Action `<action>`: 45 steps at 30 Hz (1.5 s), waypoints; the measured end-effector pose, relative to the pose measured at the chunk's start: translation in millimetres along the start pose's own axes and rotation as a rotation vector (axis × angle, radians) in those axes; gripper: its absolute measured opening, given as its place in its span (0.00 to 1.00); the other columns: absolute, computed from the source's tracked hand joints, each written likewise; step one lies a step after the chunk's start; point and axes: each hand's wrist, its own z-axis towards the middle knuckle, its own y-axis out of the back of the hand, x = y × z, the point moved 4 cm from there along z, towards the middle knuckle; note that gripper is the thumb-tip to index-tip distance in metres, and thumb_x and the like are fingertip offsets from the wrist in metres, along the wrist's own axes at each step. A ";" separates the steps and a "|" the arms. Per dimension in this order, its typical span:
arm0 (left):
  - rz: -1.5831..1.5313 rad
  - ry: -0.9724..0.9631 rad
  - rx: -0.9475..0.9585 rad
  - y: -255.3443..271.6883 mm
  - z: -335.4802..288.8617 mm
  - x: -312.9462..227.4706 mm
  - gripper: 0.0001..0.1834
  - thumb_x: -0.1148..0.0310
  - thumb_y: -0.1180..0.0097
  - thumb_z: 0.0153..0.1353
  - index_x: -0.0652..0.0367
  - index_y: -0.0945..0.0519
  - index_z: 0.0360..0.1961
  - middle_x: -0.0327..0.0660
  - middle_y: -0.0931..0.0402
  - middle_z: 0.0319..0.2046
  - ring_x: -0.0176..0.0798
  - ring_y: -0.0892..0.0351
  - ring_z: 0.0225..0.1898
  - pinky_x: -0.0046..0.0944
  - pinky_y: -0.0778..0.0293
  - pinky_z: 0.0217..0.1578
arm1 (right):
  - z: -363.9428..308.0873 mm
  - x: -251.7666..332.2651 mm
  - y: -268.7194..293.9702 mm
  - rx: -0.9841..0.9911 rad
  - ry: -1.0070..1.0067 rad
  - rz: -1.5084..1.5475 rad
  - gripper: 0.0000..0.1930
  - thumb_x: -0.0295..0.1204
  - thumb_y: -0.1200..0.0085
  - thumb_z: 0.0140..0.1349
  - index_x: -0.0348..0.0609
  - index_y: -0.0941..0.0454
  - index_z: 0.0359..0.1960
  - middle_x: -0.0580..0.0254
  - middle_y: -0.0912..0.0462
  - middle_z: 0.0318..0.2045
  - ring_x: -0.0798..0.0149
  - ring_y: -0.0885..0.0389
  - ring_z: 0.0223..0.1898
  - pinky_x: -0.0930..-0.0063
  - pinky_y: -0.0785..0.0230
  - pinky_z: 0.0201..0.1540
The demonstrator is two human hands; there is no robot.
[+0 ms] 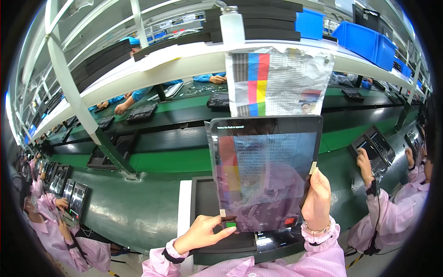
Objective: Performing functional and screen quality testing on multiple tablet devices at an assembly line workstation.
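Note:
A black-framed tablet (270, 173) is held upright, tilted a little, in front of a printed test sheet (295, 81). Its lit screen shows the sheet's colour bars and text, with a green box at lower left and a red one at lower right. My right hand (317, 196) is closed round the tablet's right edge, the thumb along its side. At the lower left corner my left hand (203, 234) grips the tablet, its thumb beside the green box. Small beige tape pieces sit on both side edges. Below the tablet lies a black tray (202, 198), partly hidden.
The sheet hangs from a white shelf (198, 57) bearing a clear bottle (232, 27), black foam slabs and blue bins (364, 41). A metal post (78, 101) stands at left. Co-workers in pink sit at both sides; gloved or sleeved arms in blue work across the green bench (134, 198).

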 end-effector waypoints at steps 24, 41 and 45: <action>-0.356 0.174 -0.545 55.9 -62.4 94.0 0.13 0.65 0.55 0.67 0.62 0.31 0.47 0.43 0.22 0.38 0.36 0.22 0.35 0.32 0.25 0.36 | -13.0 -149.0 -0.8 -0.018 -0.305 -0.058 0.21 0.29 0.62 0.69 0.35 0.41 0.61 0.59 0.29 0.55 0.67 0.31 0.56 0.72 0.39 0.58; 0.469 0.465 -0.521 3.7 -159.1 38.1 0.35 0.65 0.40 0.43 0.43 0.30 0.58 0.45 0.39 0.59 0.49 0.31 0.41 0.43 0.26 0.38 | 20.5 -161.6 25.6 0.189 -0.601 -0.420 0.23 0.40 0.59 0.68 0.36 0.34 0.57 0.57 0.32 0.57 0.62 0.37 0.61 0.61 0.45 0.62; 0.578 0.151 -0.358 -21.4 -92.9 23.7 0.34 0.64 0.40 0.42 0.39 0.28 0.56 0.39 0.34 0.57 0.44 0.32 0.33 0.39 0.28 0.37 | -2.1 -95.3 46.4 0.216 -0.449 -0.464 0.19 0.36 0.57 0.68 0.36 0.31 0.55 0.58 0.30 0.57 0.65 0.37 0.61 0.66 0.44 0.62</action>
